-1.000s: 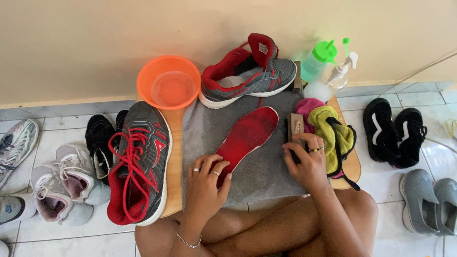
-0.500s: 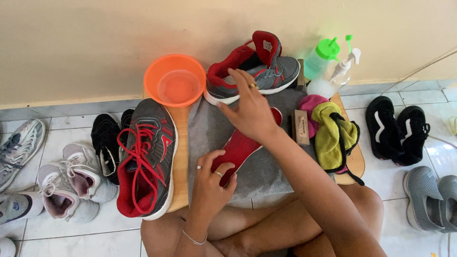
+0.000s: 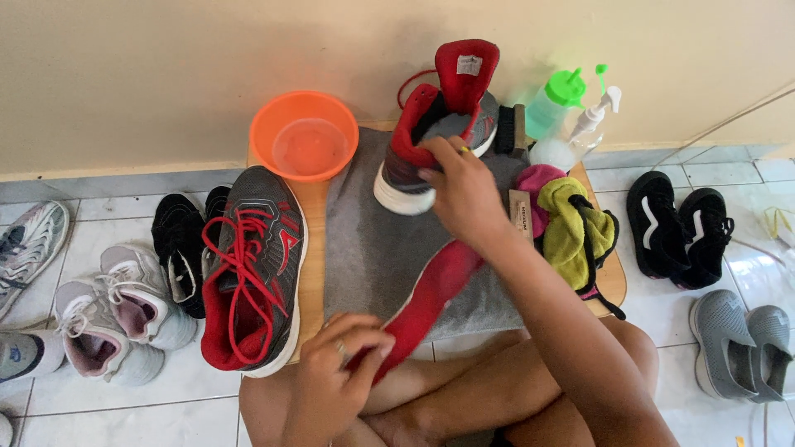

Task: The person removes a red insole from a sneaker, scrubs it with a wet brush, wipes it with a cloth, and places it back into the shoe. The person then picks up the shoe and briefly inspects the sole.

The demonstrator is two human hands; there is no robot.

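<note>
My right hand [image 3: 460, 190] grips the collar of a grey and red sneaker [image 3: 439, 124], which is turned with its opening toward me at the far side of a grey cloth [image 3: 364, 248]. My left hand [image 3: 335, 368] pinches the near end of a red insole [image 3: 426, 298] that lies slanted across the cloth. The matching sneaker [image 3: 252, 269] with red laces rests on the left part of a low wooden board [image 3: 313, 257].
An orange bowl [image 3: 305, 136] of water stands at the board's back left. A brush [image 3: 520, 217], pink and yellow cloths [image 3: 571, 228], a green-capped bottle [image 3: 555, 103] and a spray bottle [image 3: 592, 120] sit at the right. Other shoes [image 3: 679, 228] line the tiled floor on both sides.
My right hand left the brush, reached to the far sneaker and has turned it heel-up toward me. My left hand drew the insole's near end closer to my legs.
</note>
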